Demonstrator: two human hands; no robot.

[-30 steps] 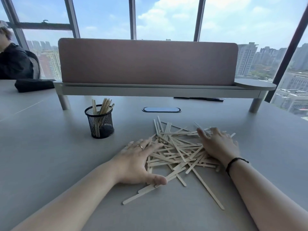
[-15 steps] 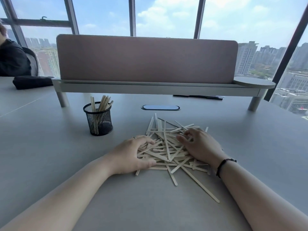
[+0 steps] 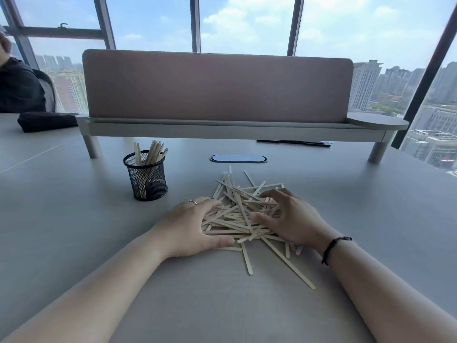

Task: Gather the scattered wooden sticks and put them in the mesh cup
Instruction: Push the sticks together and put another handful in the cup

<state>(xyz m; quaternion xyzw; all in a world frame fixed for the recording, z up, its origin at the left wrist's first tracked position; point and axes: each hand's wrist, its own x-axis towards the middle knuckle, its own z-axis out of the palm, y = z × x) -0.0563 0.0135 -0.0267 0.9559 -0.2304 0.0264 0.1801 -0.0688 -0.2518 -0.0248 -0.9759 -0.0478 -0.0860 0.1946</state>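
Observation:
A heap of pale wooden sticks (image 3: 237, 214) lies on the grey table (image 3: 74, 231) in front of me. My left hand (image 3: 188, 226) cups the heap's left side, its fingers curled into the sticks and its thumb along the near edge. From the right, my right hand (image 3: 294, 219) curls over the heap with its thumb on top. Two long sticks (image 3: 288, 263) trail out toward me, outside both hands. To the left and behind stands the black mesh cup (image 3: 148, 179), upright, with several sticks (image 3: 153, 152) standing in it.
A pink desk divider (image 3: 217, 85) on a raised shelf (image 3: 222, 128) closes the far side. An oval cable port (image 3: 238, 158) sits just beyond the heap. A black bag (image 3: 47, 121) and a seated person (image 3: 17, 87) are at the far left.
Both hands have drawn inward and curled, squeezing the spread sticks into a tighter heap. A few near sticks stayed behind. The cup has not moved.

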